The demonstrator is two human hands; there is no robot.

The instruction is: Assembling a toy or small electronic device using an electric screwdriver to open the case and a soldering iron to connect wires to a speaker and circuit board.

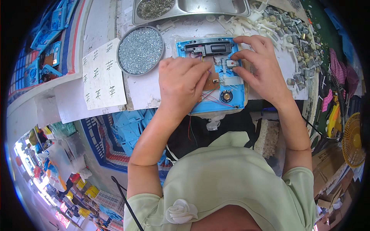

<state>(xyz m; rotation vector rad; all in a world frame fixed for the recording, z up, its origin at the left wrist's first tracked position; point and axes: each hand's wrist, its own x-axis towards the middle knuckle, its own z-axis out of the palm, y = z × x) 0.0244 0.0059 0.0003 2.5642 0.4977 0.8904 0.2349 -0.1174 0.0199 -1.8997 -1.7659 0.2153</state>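
Observation:
A blue plastic casing [238, 101] lies open on the table before me, with a brown circuit board [211, 84], thin coloured wires, a round speaker [226, 96] and a black part [216, 48] inside it. My left hand [184, 79] is closed over the casing's left side, fingertips pressed together near the board and wires. Whatever they hold is hidden. At the casing's right side, my right hand [262, 63] grips a small silver motor [231, 64] between thumb and a finger. Another finger of that hand rests at the casing's upper right corner.
Left of the casing stands a round dish [140, 50] full of small screws, beside a paper sheet [104, 77] with handwriting. A metal tray [212, 7] sits at the back. Loose motors and white plastic parts [285, 34] pile up at right. Blue casings fill a crate [101, 142] below.

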